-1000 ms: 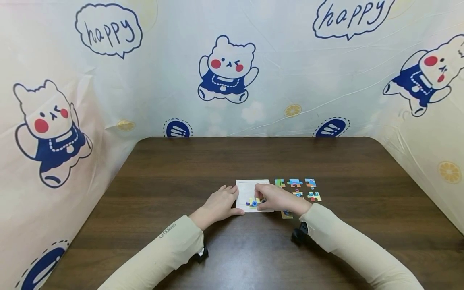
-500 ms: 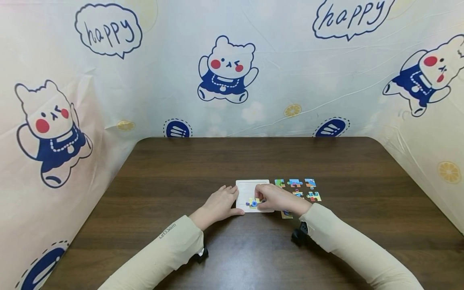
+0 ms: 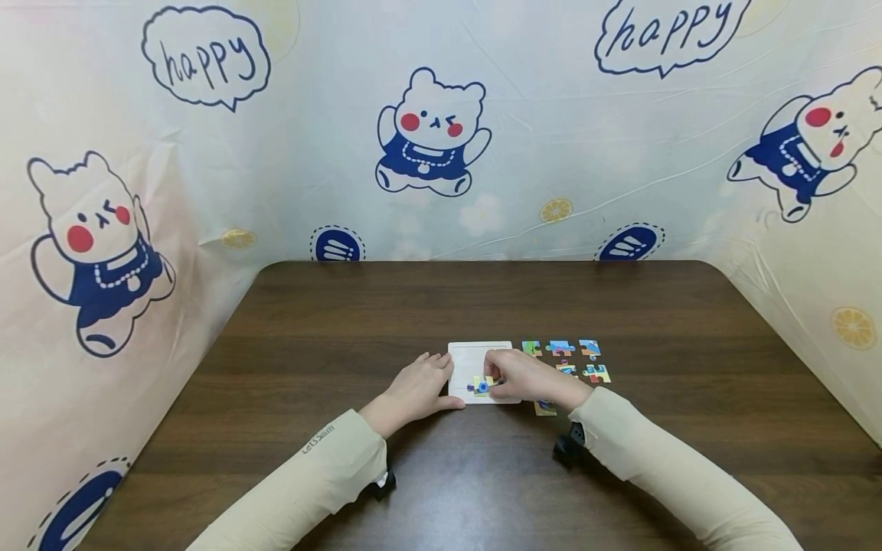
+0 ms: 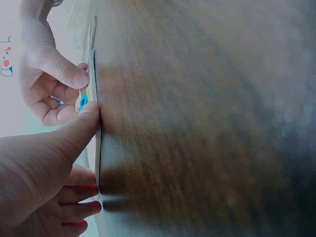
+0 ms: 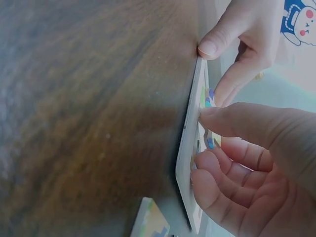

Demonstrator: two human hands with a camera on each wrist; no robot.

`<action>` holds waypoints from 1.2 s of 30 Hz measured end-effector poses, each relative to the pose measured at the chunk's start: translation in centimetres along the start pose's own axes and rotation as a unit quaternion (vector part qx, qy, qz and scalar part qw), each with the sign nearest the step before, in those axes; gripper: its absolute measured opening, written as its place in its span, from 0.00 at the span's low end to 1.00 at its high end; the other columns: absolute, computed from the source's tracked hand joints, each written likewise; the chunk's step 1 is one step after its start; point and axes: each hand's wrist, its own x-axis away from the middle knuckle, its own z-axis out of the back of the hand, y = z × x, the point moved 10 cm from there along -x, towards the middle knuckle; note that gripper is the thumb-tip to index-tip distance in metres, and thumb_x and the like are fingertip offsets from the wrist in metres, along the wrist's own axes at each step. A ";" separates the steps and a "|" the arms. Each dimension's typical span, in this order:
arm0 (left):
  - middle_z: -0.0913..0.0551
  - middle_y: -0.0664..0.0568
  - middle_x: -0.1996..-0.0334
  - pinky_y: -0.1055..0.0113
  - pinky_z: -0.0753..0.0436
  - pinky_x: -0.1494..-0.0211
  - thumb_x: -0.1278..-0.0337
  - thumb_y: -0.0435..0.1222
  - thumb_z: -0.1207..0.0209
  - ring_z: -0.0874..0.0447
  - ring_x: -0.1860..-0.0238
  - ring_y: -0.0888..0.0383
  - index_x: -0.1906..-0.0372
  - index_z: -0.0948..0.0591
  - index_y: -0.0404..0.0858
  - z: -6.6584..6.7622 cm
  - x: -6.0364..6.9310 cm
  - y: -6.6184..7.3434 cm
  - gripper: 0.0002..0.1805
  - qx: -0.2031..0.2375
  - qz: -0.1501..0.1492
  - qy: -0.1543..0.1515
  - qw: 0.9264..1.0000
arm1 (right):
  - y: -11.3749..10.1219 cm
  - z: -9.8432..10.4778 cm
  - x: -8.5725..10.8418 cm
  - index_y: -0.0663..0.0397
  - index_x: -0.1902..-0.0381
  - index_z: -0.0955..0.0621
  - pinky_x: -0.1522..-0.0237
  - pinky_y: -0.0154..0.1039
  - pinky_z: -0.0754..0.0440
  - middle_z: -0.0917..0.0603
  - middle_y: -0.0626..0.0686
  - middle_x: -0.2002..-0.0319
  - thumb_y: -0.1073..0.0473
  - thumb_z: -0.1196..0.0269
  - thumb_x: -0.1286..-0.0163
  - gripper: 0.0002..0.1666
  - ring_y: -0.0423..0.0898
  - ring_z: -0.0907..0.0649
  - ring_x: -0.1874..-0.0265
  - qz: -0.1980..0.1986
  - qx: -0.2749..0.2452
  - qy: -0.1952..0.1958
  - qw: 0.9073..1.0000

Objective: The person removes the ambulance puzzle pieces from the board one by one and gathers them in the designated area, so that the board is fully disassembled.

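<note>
A white puzzle tray [image 3: 472,360] lies on the table. My left hand [image 3: 417,387] rests against its left side, thumb at the near left corner and fingers fairly straight along the edge. Over the tray's right part, my right hand [image 3: 527,376] pinches a yellow and blue puzzle piece [image 3: 480,387] low in the tray, near the front rim. The right wrist view shows the right thumb [image 5: 222,121] and curled fingers close about that colourful piece [image 5: 211,140]. The right hand hides part of it and of the tray's right side.
Several loose puzzle pieces [image 3: 560,348] lie in rough rows right of the tray. Another piece [image 3: 545,409] sits partly under the right forearm, near the tray's front right corner. The brown wooden table [image 3: 331,321] ends at a printed cloth backdrop [image 3: 434,222].
</note>
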 end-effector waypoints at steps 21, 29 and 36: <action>0.23 0.38 0.43 0.52 0.31 0.33 0.51 0.54 0.36 0.25 0.41 0.45 0.46 0.25 0.27 -0.1 0.0 -0.1 0.37 -0.006 0.006 -0.006 1.000 | 0.5 1.2 0.2 0.54 0.73 0.21 0.75 0.29 0.27 0.20 0.47 0.75 0.65 0.39 0.37 0.05 0.37 0.26 0.77 0.005 -0.073 0.024 0.997; 0.24 0.38 0.42 0.52 0.32 0.33 0.50 0.55 0.37 0.25 0.40 0.45 0.45 0.25 0.27 -0.2 -0.1 -0.1 0.38 -0.008 0.011 -0.012 1.000 | 1.4 1.7 0.4 0.56 0.72 0.20 0.75 0.30 0.27 0.20 0.48 0.75 0.65 0.40 0.36 0.05 0.38 0.27 0.78 -0.019 -0.106 0.024 0.994; 0.23 0.38 0.43 0.52 0.30 0.34 0.51 0.54 0.36 0.24 0.41 0.44 0.46 0.25 0.27 -0.2 0.0 0.0 0.37 -0.011 0.005 -0.005 1.000 | 2.3 2.1 1.1 0.57 0.72 0.20 0.76 0.32 0.27 0.21 0.48 0.76 0.65 0.41 0.35 0.05 0.39 0.27 0.79 -0.030 -0.120 0.028 0.992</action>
